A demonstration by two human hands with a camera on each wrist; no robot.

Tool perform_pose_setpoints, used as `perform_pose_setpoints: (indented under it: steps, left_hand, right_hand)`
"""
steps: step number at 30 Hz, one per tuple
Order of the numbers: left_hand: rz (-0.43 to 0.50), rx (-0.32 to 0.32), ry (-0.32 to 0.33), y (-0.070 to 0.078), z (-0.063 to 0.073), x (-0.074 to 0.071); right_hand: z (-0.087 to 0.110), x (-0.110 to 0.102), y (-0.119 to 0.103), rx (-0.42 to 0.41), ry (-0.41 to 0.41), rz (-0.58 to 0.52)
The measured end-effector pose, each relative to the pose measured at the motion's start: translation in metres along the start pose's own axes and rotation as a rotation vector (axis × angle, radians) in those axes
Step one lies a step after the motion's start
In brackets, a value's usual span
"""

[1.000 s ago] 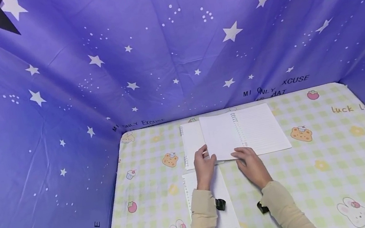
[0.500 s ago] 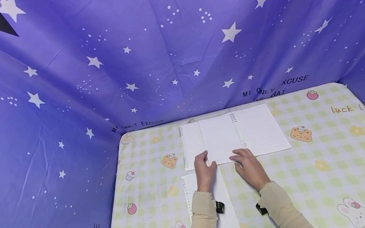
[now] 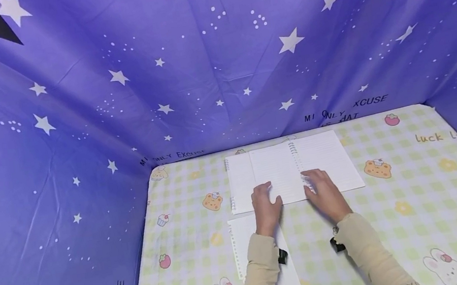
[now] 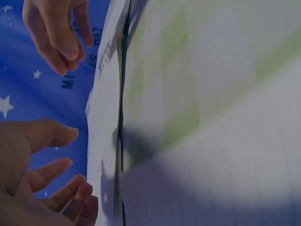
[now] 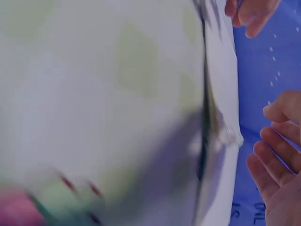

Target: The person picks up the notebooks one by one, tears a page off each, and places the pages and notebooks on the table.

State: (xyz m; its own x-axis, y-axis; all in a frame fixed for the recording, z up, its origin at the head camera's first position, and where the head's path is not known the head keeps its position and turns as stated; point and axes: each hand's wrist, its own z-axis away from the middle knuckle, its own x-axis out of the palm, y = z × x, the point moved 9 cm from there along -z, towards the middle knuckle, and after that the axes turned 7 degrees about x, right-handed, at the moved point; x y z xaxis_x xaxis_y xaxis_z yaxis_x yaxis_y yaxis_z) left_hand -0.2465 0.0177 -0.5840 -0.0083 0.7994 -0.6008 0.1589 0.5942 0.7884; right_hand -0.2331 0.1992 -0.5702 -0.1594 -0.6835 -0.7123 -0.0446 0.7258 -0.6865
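In wrist views alone, the right hand (image 5: 284, 192) visibly clears the notebook (image 5: 225, 80).

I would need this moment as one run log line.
left hand: empty, over open white spiral-bound paper notebook | right hand: empty, over same notebook | white rectangular hole-edged paper: partly hidden by left forearm

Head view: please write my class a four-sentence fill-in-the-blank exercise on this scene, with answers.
1. The open notebook lies on a tablecloth checked in white and ____.
2. The curtain behind shows white dots and white five-pointed ____.
3. The punched sheet is partly hidden by the person's ____ sleeve.
4. The tablecloth's lettering begins with the word "____".

Answers: green; stars; left; luck.
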Motion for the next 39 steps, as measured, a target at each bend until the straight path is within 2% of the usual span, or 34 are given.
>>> perform_pose_setpoints:
  steps: [6,9,13,18,21,28,34,39]
  left_hand:
    - [-0.030,0.031,-0.034,0.020,-0.004,0.016]
    - [-0.064,0.073,-0.070,0.031,-0.005,0.026]
    - [-0.136,0.173,-0.167,0.045,-0.006,0.043]
    - [-0.287,0.324,-0.300,0.055,-0.002,0.066]
    - [-0.372,0.369,-0.360,0.056,0.000,0.076]
    - [-0.452,0.306,-0.464,0.049,0.006,0.093]
    - [-0.484,0.320,-0.471,0.045,0.007,0.095]
    - [-0.480,0.314,-0.482,0.042,0.009,0.097]
  right_hand:
    - [-0.021,-0.026,0.019,0.065,-0.007,0.027]
    - [-0.029,-0.039,0.029,0.100,0.010,0.054]
    - [-0.035,-0.050,0.044,0.153,0.018,0.085]
    - [-0.039,-0.050,0.068,0.247,-0.031,0.163]
    - [-0.040,-0.048,0.084,0.308,-0.065,0.196]
    - [-0.038,-0.042,0.105,0.380,-0.112,0.187]
    - [-0.038,-0.038,0.104,0.403,-0.166,0.197]
    - [-0.038,-0.039,0.096,0.367,-0.144,0.206]
